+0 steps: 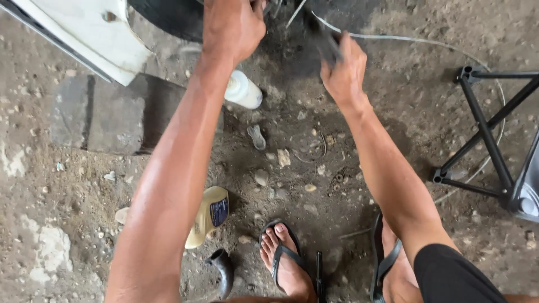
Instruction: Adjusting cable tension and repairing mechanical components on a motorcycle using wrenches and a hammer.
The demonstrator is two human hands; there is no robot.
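Fingers of right hand closed around dark tool near tyre; left hand fingers hidden, grip unclear. White bottle and yellow bottle lie on dirt floor, contents not visible.

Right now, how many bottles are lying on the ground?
2. A white bottle lies beside the left forearm near the top, and a yellowish bottle lies lower down by the sandalled foot. The arms may hide others.

Packed dirt floor (pebble-strewn), a stone slab, a black metal stand.
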